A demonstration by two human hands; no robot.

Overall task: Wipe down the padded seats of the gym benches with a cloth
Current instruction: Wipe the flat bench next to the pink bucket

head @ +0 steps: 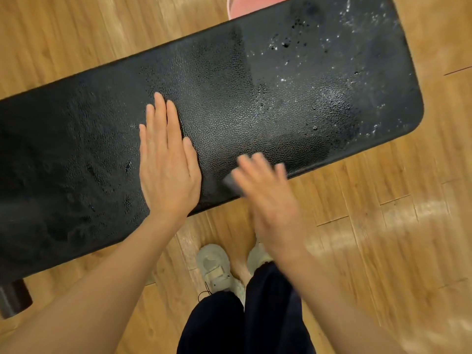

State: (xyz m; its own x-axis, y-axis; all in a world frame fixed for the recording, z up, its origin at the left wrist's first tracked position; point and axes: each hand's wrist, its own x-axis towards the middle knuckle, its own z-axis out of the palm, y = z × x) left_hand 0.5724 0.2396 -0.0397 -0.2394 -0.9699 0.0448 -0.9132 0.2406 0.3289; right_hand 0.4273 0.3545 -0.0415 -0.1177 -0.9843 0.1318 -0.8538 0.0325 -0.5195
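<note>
A black padded bench seat with a pebbled surface runs across the view, its right end dotted with white specks and droplets. My left hand lies flat on the pad near the middle, fingers straight and together. Blurred by motion, my right hand is at the pad's near edge with its fingers extended. A small grey cloth shows under its fingers, mostly hidden by the hand. How the hand holds the cloth is too blurred to make out.
Wood-plank floor surrounds the bench. A pink object peeks out beyond the pad's far edge. My two light shoes and dark trousers stand close to the near edge. A dark metal frame part sticks out at lower left.
</note>
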